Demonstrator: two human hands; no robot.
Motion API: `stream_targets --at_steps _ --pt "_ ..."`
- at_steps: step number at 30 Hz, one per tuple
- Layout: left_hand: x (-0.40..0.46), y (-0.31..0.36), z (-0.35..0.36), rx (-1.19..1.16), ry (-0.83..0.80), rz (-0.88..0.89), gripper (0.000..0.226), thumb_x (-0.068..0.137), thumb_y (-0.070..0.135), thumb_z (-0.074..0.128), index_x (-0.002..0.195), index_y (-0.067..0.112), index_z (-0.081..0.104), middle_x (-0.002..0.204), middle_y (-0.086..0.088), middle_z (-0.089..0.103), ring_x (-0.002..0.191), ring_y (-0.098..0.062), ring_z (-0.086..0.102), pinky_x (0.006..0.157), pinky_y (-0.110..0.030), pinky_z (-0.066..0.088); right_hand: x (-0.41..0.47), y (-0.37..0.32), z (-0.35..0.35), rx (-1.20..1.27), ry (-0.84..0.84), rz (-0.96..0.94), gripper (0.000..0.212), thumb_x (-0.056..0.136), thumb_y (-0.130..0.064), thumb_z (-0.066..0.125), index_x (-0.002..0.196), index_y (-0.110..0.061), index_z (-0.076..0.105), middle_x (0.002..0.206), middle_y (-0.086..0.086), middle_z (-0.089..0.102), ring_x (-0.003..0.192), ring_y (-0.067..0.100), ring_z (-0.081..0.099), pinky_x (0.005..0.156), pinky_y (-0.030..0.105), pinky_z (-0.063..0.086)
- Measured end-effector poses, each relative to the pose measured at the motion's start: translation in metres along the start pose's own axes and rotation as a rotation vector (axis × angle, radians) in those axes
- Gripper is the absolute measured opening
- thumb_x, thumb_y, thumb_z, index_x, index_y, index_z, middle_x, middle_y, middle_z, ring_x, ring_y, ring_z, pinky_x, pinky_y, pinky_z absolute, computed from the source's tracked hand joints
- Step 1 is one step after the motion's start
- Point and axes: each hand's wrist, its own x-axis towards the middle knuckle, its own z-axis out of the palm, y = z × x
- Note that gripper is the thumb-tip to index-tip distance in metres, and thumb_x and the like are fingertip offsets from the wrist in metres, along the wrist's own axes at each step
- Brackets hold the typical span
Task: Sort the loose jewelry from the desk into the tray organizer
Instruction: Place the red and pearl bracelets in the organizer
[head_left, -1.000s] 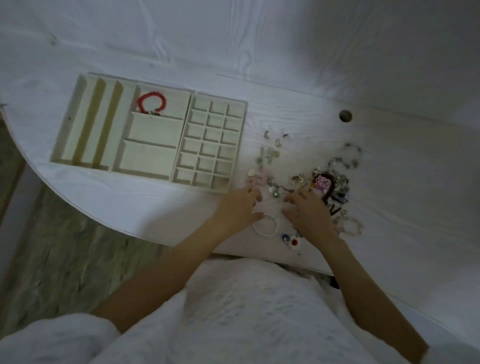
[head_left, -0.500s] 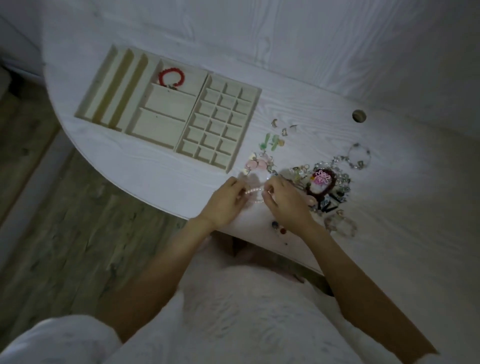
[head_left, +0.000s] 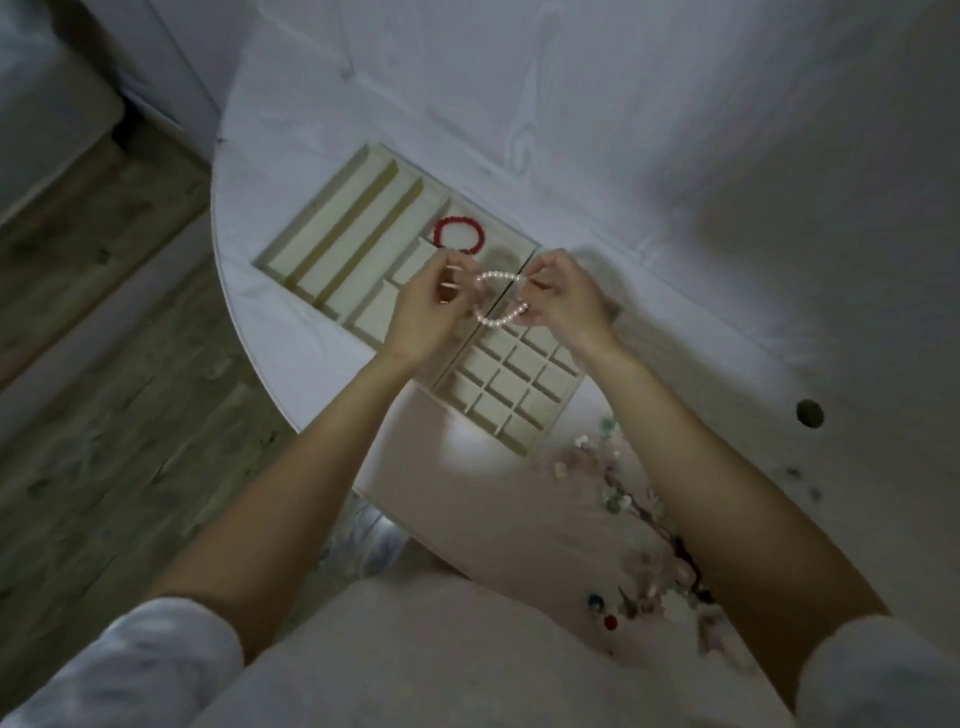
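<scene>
both hands hold a pale pearl bead bracelet (head_left: 500, 300) stretched into an open loop just above the centre of the frame, over the cream compartmented tray organizer (head_left: 332, 244). the loop hangs in the air over the seam between the tray's wide middle compartments and its grid of small square cells, likely so that it can be lowered flat into one of the wider compartments without bunching. the left hand (head_left: 426, 306) pinches the left side of the loop between thumb and fingertips, the other fingers loosely curled. the right hand (head_left: 566, 299) pinches the right side the same way, its fingers closed on the beads. a red bead bracelet (head_left: 458, 236) already lies in the upper wide compartment, just above the hands, which suggests bracelets belong in that section. the remaining loose jewelry pile (head_left: 639, 525) lies blurred on the white wood-grain desk (head_left: 727, 208) at the lower right of the frame, partly behind the right forearm.
</scene>
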Motion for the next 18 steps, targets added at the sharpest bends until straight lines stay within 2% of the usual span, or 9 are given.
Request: stream_targets --at_steps 4,7,10,14,16,18 --pt "0.042 -0.017 0.004 0.131 0.044 0.045 0.022 0.088 0.01 0.063 0.087 0.031 0.056 0.093 0.005 0.066 0.088 -0.015 0.066 0.082 -0.038 0.056 0.054 0.0 0.006 -0.24 0.07 -0.069 0.019 0.087 0.001 0.06 0.088 -0.017 0.055 0.09 0.001 0.061 0.081 0.021 0.065 0.07 0.038 0.059" --pt "0.061 -0.029 0.011 0.295 0.06 0.055 0.017 0.089 0.009 0.06 0.103 0.018 0.062 0.1 0.002 0.067 0.093 -0.013 0.063 0.084 -0.02 0.05 0.08 0.003 0.005 -0.448 0.064 -0.149 0.017 0.086 -0.001 0.061 0.097 -0.013 0.06 0.092 0.0 0.06 0.085 0.018 0.061 0.079 0.035 0.055" --pt "0.069 -0.036 0.012 0.42 -0.027 0.086 0.031 0.088 0.005 0.057 0.118 0.011 0.062 0.112 -0.006 0.066 0.1 -0.018 0.063 0.09 -0.029 0.049 0.093 0.008 0.005 -0.609 0.045 -0.226 0.021 0.088 -0.003 0.059 0.107 -0.009 0.063 0.102 0.006 0.066 0.092 0.019 0.063 0.085 0.03 0.052" --pt "0.07 -0.042 -0.001 0.733 -0.089 0.229 0.037 0.085 0.003 0.056 0.121 0.008 0.061 0.126 -0.011 0.059 0.111 -0.03 0.055 0.091 -0.037 0.043 0.095 0.012 0.0 -0.778 0.088 -0.409 0.023 0.09 -0.002 0.053 0.109 -0.004 0.066 0.105 0.012 0.068 0.092 0.022 0.063 0.084 0.025 0.048" --pt "0.07 -0.044 -0.006 0.894 -0.097 0.327 0.035 0.084 0.011 0.048 0.116 0.008 0.063 0.122 -0.01 0.061 0.107 -0.034 0.055 0.087 -0.041 0.045 0.094 0.014 -0.005 -0.833 0.126 -0.495 0.024 0.089 0.002 0.051 0.106 -0.003 0.067 0.105 0.012 0.066 0.094 0.022 0.06 0.081 0.023 0.044" --pt "0.072 -0.048 -0.008 1.049 -0.14 0.438 0.043 0.081 0.023 0.038 0.113 0.01 0.065 0.115 -0.009 0.065 0.102 -0.033 0.056 0.085 -0.042 0.047 0.093 0.017 -0.009 -0.896 0.1 -0.577 0.025 0.086 0.005 0.051 0.104 -0.002 0.067 0.105 0.011 0.065 0.099 0.025 0.057 0.084 0.029 0.045"
